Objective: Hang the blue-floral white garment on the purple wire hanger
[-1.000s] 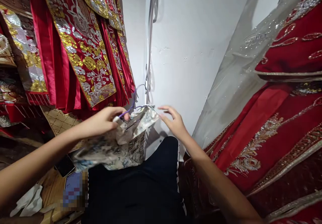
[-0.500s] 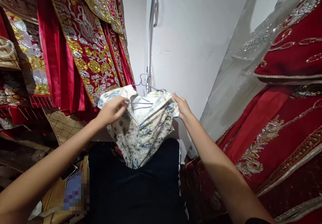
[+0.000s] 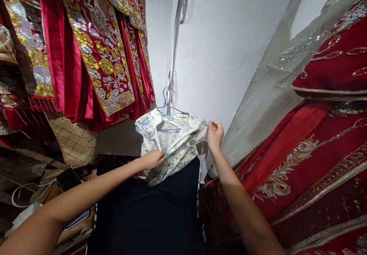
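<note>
A pale floral garment [image 3: 174, 144] with blue and green print hangs on a thin purple wire hanger [image 3: 169, 102] in front of the white wall. My left hand [image 3: 153, 159] is closed, pinching the garment's lower left side. At the garment's right shoulder, my right hand [image 3: 215, 133] is closed on the cloth's edge. Below the garment lies black fabric with a white stripe [image 3: 160, 216].
Red garments with gold and silver embroidery [image 3: 97, 48] hang at the left. More red embroidered dresses and a sheer sequined veil [image 3: 315, 125] fill the right. A quilted beige piece [image 3: 73, 142], a phone [image 3: 67, 178] and a white cable [image 3: 25, 190] lie low on the left.
The garment now hangs straighter on the hanger. My left hand dropped from its top left shoulder to its lower left side. My right hand shifted slightly down and right along the shoulder.
</note>
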Demonstrator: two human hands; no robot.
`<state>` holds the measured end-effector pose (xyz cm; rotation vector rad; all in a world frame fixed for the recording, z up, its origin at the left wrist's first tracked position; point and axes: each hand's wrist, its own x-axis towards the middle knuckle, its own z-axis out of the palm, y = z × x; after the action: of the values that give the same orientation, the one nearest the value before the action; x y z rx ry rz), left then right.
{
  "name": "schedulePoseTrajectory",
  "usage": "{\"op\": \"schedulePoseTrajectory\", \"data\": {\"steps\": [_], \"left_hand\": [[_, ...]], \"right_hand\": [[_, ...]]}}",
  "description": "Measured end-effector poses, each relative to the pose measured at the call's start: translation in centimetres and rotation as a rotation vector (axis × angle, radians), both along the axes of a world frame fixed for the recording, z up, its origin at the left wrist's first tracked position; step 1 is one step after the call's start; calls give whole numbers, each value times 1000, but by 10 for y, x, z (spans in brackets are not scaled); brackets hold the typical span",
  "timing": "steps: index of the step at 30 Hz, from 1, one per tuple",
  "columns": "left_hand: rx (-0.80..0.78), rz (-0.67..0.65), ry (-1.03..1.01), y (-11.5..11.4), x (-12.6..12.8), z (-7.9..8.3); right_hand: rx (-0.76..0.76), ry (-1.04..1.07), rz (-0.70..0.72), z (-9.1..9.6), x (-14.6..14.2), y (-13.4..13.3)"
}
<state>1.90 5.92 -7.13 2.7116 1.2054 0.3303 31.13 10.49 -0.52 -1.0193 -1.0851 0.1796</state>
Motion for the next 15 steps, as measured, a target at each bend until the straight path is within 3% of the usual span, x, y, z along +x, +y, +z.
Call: {"op": "schedulePoseTrajectory", "data": {"steps": [2,3,7,9,12,15], "left_hand": [[-55,-10,-117,-4,-2,0],[-77,-12,-166,-6,-4,0],[-88,19,-238,-10,-6,2],[-72,39,-216,-12,-4,0],[-16,63,-156,-13,-1,-4],[57,83,-100,-12,0,-7]], "right_hand": [[51,-123,-74,-11,-12,-11],[30,-203,-13,-19,-20,-18],[-360,-704,687,-65,-61,-42],[-557,-906,833,-88,-80,-46],[-620,-1049,631,-110,-103,-44],[-598,-1084,516,-115,-115,-40]]}}
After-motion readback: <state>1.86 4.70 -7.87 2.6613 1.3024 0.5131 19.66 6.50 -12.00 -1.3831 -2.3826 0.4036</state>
